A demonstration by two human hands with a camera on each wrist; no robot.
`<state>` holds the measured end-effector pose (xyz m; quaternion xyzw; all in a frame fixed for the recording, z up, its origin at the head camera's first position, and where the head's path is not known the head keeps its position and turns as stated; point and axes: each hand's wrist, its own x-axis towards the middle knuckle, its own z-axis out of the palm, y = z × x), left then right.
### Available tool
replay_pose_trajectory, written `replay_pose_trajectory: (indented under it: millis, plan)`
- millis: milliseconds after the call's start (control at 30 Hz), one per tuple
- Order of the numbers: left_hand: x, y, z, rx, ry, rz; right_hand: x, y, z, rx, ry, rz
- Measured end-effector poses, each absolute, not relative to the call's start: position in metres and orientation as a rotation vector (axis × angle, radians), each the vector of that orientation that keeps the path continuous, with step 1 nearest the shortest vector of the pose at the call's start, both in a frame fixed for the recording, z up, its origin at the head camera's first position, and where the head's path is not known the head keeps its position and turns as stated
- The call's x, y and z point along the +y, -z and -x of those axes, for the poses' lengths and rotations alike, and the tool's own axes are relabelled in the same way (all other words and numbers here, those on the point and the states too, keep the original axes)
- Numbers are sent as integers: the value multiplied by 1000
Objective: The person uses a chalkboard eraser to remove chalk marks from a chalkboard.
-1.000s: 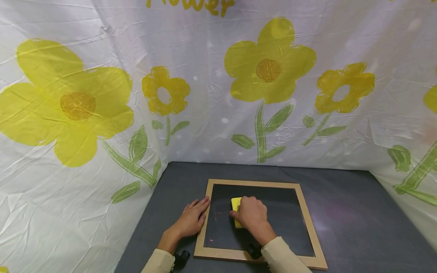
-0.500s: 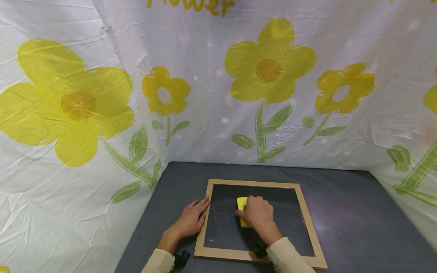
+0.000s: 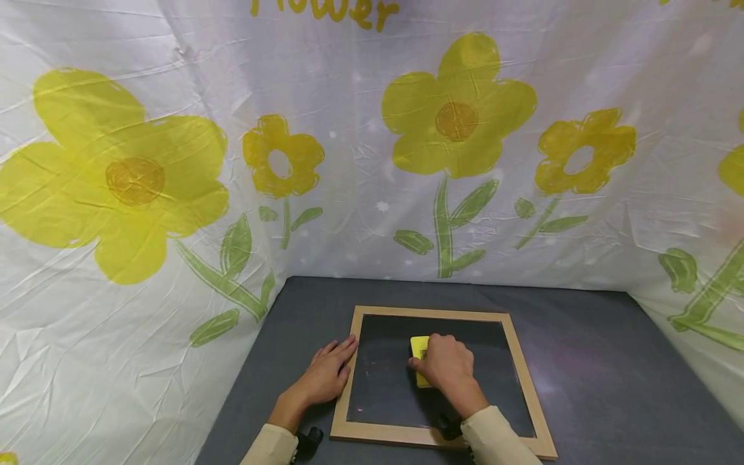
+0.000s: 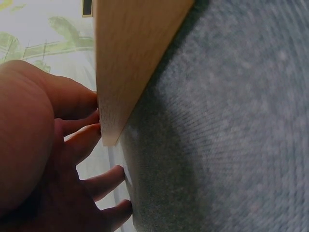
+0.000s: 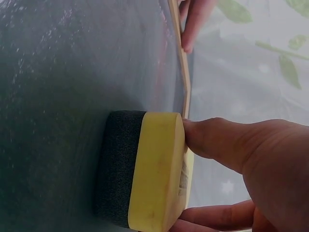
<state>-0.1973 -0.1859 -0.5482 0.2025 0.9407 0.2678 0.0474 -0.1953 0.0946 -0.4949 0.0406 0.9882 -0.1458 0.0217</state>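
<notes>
A wood-framed chalkboard (image 3: 378, 400) lies flat, with faint pink chalk traces toward its left side. My right hand (image 3: 450, 367) grips a yellow chalkboard eraser (image 3: 419, 349) near the middle of the board. In the right wrist view, the eraser's dark felt (image 5: 118, 169) faces the board, thumb and fingers on its yellow body. My left hand (image 3: 323, 376) rests at the board's left edge, its fingers extended. The left wrist view has the thumb and some fingers against the wooden frame (image 4: 120, 63), while other fingertips touch the grey cloth.
Dark grey cloth (image 3: 581, 361) covers the table beneath the board. A white curtain (image 3: 349, 239) printed with yellow flowers hangs behind the table and along both sides. Dark wrist-worn devices show below both hands.
My right hand and the eraser have slid a short way right across the board. My left hand and the board have stayed in place.
</notes>
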Motion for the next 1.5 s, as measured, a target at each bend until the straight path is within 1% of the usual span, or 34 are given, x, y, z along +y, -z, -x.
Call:
replay_pose_trajectory:
  millis: [1500]
  plan:
    - [-187, 547, 197, 2857, -839, -631, 147, 493, 190, 3049, 480, -244]
